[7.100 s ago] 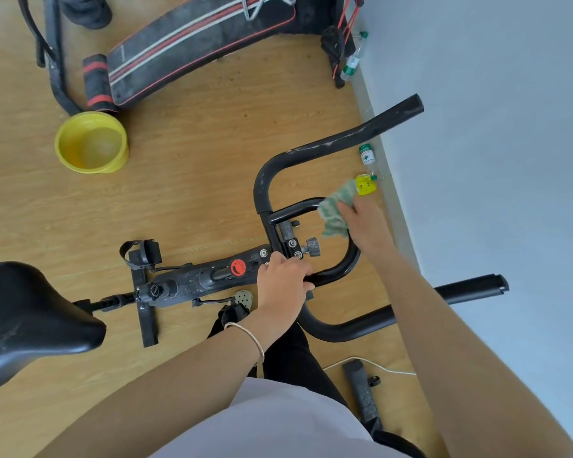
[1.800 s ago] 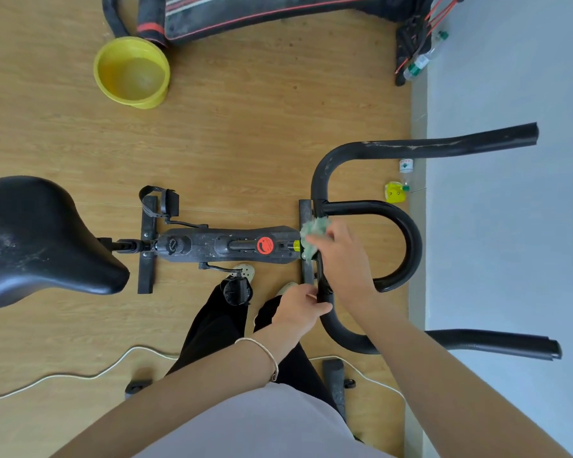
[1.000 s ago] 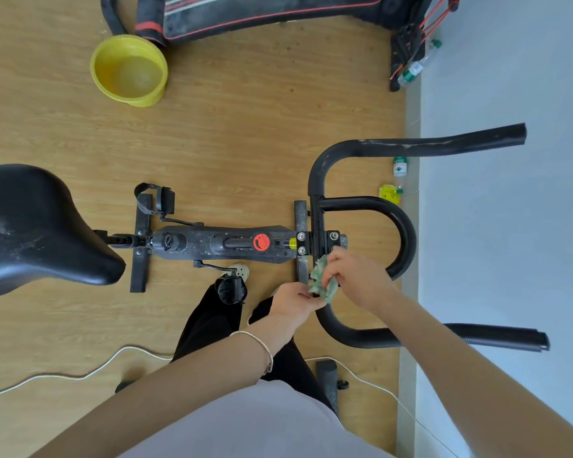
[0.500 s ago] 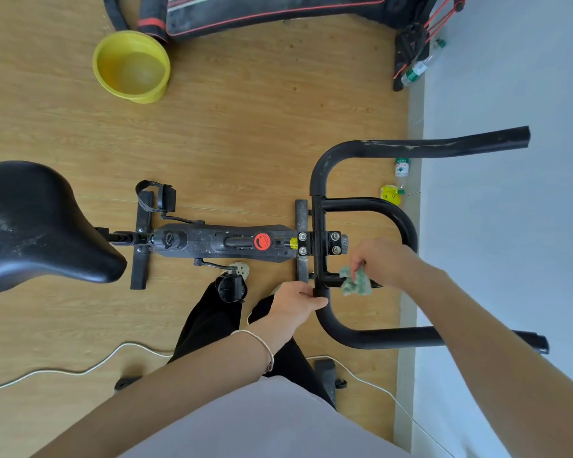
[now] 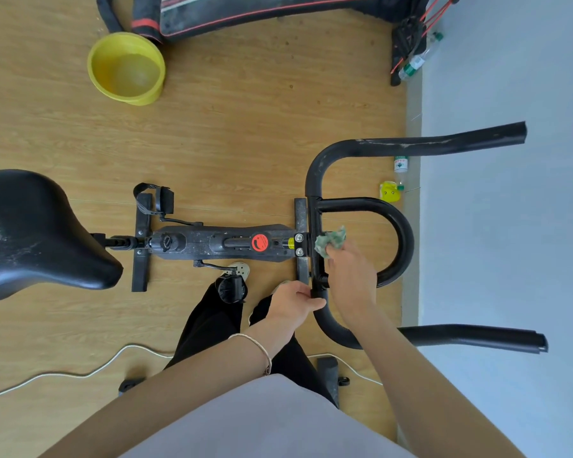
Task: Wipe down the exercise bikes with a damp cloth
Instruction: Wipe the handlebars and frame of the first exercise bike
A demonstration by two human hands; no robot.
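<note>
A black exercise bike [image 5: 219, 242] stands below me, its saddle [image 5: 30, 233] at the left and its black handlebars [image 5: 401, 147] at the right by the wall. My right hand [image 5: 353, 279] holds a crumpled green cloth [image 5: 330, 241] against the handlebar stem, just right of the two bolts. My left hand [image 5: 295, 304] grips the near bend of the handlebar tube, close beside my right hand.
A yellow basin [image 5: 126, 68] of water sits on the wooden floor at the back left, by a black and red bench [image 5: 245, 8]. Small bottles [image 5: 400, 164] and a yellow item [image 5: 389, 191] lie along the wall. A white cable [image 5: 80, 371] runs across the floor near my legs.
My right hand has carried the cloth left and up, from the inner loop bar back to the handlebar stem. My left hand has kept its grip on the near tube.
</note>
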